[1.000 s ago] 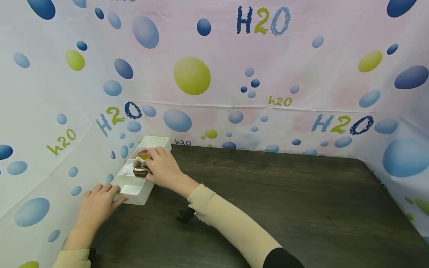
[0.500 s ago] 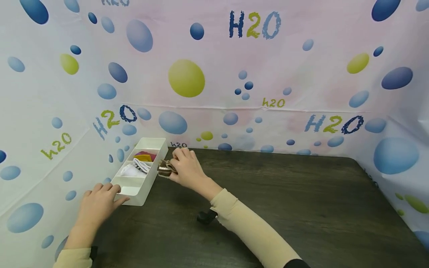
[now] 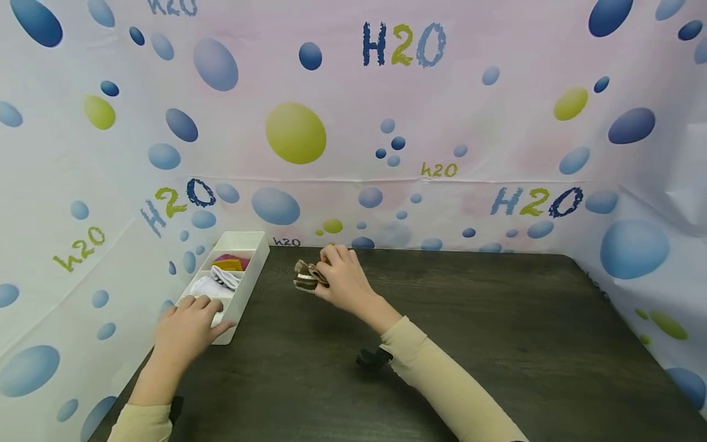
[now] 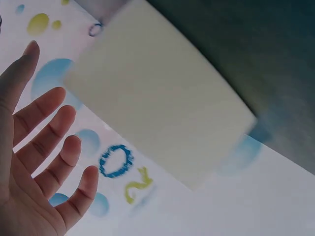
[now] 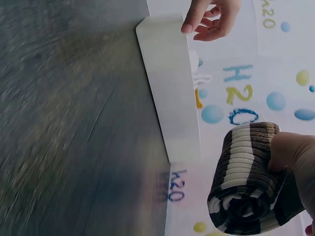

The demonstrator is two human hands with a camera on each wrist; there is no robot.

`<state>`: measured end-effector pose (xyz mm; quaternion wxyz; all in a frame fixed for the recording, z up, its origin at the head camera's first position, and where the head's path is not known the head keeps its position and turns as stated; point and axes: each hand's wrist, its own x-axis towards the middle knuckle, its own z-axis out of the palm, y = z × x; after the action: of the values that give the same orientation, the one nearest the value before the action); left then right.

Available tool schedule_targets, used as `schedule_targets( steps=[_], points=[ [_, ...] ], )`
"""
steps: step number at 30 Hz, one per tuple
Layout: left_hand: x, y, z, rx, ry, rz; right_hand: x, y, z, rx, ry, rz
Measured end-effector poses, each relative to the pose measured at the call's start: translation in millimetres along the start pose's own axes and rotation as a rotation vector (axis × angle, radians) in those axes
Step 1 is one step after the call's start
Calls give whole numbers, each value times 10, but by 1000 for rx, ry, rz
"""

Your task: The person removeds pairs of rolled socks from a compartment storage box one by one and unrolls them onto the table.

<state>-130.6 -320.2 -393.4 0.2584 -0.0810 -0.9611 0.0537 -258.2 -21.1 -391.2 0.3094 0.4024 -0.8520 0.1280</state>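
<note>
Right hand point(image 3: 342, 279) gripped the rolled sock point(image 3: 307, 277); left hand point(image 3: 190, 325), fingers straight, probably rested on the box point(image 3: 251, 265). A loose grip could unroll it.

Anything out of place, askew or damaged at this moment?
Nothing stands out. The white divided tray sits flat by the wall with rolled socks tucked in its compartments. The right hand holds a brown striped sock roll over the table, neatly rolled. The left hand rests on the tray's near end.
</note>
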Motion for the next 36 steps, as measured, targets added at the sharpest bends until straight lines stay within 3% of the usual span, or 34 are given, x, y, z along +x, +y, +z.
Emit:
schedule_targets(
  steps=[4,12,26,36],
  points=[
    [116,141,64,-4,19,37,-118,130,-67,-5,25,12],
    [392,489,110,-57,-30,42,-369,371,-221,-29,42,39],
    [809,1087,119,-101,126,166,-811,623,-424,-33,3,85],
    [1003,1542,199,-211,119,203,-1184,829,-483,-55,23,67]
  ],
)
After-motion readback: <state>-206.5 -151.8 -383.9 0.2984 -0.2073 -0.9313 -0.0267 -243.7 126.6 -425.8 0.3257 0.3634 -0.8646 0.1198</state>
